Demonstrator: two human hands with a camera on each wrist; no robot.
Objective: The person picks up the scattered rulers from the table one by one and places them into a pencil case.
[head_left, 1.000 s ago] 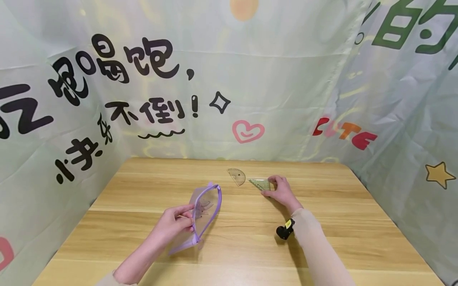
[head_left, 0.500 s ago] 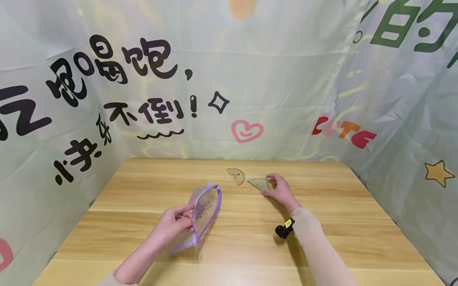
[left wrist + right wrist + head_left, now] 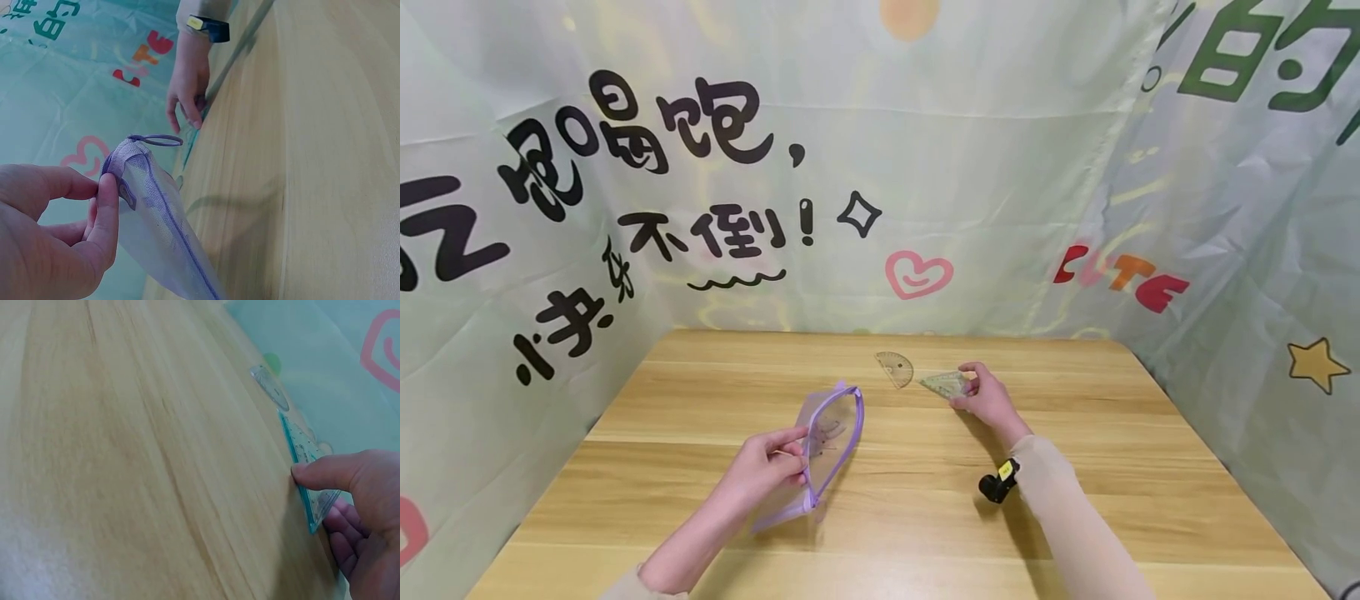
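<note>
On one wooden table, left hand pinching one pouch, right hand gripping one set square, one protractor.

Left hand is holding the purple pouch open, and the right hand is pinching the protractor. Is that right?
Not quite. The right hand pinches the triangle ruler, not the protractor, which lies untouched on the table beside it; the head view shows this. The left hand does hold the purple pouch open.
</note>
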